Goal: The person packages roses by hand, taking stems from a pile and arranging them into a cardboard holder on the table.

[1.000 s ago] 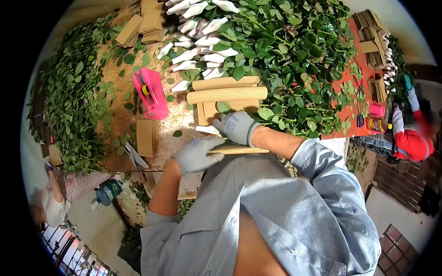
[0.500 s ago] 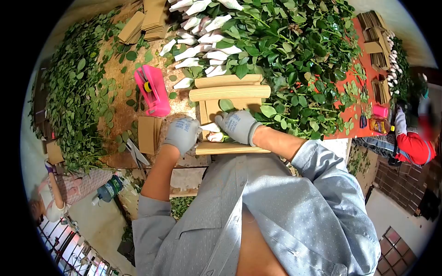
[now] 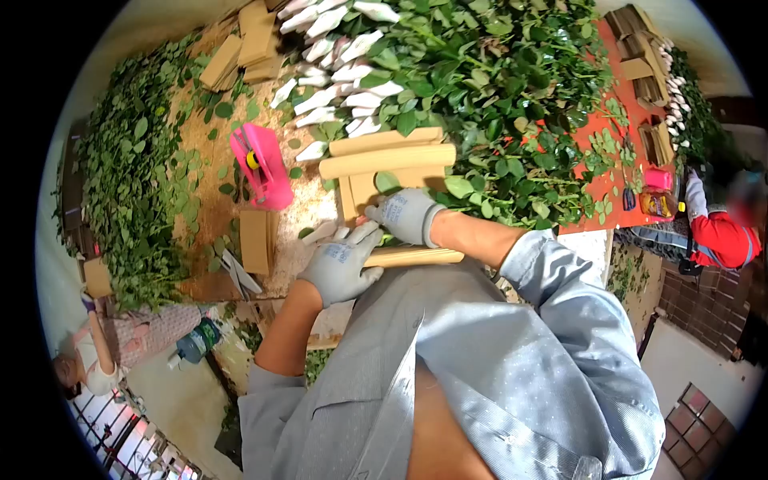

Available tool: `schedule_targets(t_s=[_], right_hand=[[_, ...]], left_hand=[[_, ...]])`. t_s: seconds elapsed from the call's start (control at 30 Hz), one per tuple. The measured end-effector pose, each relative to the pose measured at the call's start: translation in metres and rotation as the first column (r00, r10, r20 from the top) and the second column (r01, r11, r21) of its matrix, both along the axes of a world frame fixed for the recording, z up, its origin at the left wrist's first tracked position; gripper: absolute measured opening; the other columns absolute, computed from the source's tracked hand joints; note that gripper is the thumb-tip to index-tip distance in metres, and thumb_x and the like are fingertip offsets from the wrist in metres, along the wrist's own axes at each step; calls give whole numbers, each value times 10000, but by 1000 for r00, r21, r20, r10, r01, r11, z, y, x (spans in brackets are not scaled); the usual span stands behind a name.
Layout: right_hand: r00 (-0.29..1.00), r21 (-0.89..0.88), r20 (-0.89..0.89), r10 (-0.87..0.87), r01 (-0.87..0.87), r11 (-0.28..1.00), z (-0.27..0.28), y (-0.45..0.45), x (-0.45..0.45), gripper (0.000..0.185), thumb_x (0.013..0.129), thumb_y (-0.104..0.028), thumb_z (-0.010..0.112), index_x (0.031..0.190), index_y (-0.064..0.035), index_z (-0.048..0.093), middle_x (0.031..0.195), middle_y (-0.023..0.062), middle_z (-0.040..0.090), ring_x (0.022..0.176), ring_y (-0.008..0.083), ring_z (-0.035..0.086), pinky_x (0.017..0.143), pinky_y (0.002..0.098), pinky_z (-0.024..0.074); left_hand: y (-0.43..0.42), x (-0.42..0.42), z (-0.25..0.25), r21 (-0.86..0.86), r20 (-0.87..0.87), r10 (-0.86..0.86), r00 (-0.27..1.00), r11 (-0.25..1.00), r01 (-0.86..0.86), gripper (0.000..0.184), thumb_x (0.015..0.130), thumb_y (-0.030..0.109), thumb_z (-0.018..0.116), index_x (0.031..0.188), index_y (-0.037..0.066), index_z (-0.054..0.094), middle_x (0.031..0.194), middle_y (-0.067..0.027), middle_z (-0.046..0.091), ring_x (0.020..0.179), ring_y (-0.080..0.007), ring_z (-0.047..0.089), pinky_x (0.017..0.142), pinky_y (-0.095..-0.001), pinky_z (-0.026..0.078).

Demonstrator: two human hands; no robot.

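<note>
My left hand (image 3: 340,264), in a grey glove, lies at the left end of the near cardboard roll (image 3: 416,257), fingers stretched and thumb apart. A white-wrapped bud (image 3: 320,233) shows beside its fingertips. Just above and to the right, my right hand (image 3: 406,216) has its gloved fingers curled down; what they grip is hidden beneath them. Some green shows below that hand. Beyond both hands lies a corrugated cardboard piece (image 3: 388,162) with a loose leaf (image 3: 387,182) on it.
White-wrapped buds (image 3: 352,72) and leafy stems (image 3: 512,104) fill the table's far side. A pink tape dispenser (image 3: 268,172), cardboard pieces (image 3: 254,242) and scissors (image 3: 238,274) lie left. People stand at left (image 3: 100,360) and right (image 3: 724,240). More leaves (image 3: 132,176) cover the far left.
My left hand has moved from the left side down and right, its fingers now spread over the bud area. The pink-white bud seen half a second ago is covered. My right hand stays nearly in place.
</note>
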State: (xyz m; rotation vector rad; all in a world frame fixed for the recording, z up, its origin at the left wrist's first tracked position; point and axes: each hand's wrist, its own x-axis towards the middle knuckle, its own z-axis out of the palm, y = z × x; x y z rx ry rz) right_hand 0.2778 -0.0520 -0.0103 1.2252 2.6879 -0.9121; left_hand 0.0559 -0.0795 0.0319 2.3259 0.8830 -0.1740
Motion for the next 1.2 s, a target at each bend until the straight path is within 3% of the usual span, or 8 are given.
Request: schedule_targets(t_s=[0.13,0.27,0.4,0.53,0.63,0.77,0.93,1.2], right_hand=[[1000,31,3,1,-1,1000,4,0,3,294,943,-152,565,1225,-102,633,1214,154,690,1075,349,701,882,456,560],[959,261,-271,-78,152,953,66,20,17,217,950,-224,593,1130,-122,655,984,141,675,933,343,690,774,462,544],[790,507,-541,-287,579,638,113,92,57,344,912,-179,651,1236,-73,612,984,165,657,940,360,657,811,461,539],[729,629,-322,-604,641,439,66,165,109,422,898,-184,637,1293,-52,568,1166,193,633,1050,376,641,919,486,511],[694,510,147,-704,557,656,63,160,113,314,913,-189,608,1210,-92,637,1147,151,701,1086,339,680,920,479,486],[713,547,195,-673,491,678,72,134,108,253,929,-174,602,1172,-136,663,1120,114,715,1071,299,689,903,450,474],[869,709,293,-399,83,701,132,69,85,220,899,-182,614,1106,-123,657,1014,90,659,978,268,644,810,424,472],[914,260,375,-157,59,964,104,-7,64,240,907,-237,628,1095,-93,669,1049,160,692,956,354,688,769,472,538]], left_hand=[[3,7,7,-122,-88,38,995,991,-49,536,909,325,655,1358,38,607,1496,-161,525,1252,-384,584,1066,-449,467],[2,11,10,-101,-138,12,990,995,-26,509,929,318,627,1361,52,582,1493,-124,524,1201,-385,617,1013,-472,500],[0,11,5,-72,-130,10,991,997,-19,481,950,298,617,1359,48,584,1497,-170,518,1224,-396,607,1038,-469,486],[0,15,23,-110,-93,55,994,992,-65,465,943,318,613,1303,25,645,1497,-168,535,1298,-386,555,1094,-470,442],[-2,11,10,-73,-33,55,998,996,-57,461,927,296,616,1294,19,650,1495,-186,533,1349,-390,522,1111,-456,435],[-4,9,1,-92,-34,73,997,993,-76,464,929,294,619,1301,18,649,1493,-203,530,1396,-377,485,1145,-442,416],[-3,10,3,-111,-57,82,995,990,-87,469,931,302,620,1300,15,649,1498,-206,524,1406,-371,476,1158,-439,407],[-3,12,4,-84,-171,92,981,991,-107,422,934,335,613,1249,58,659,1214,-243,657,1121,-414,636,976,-502,496]])
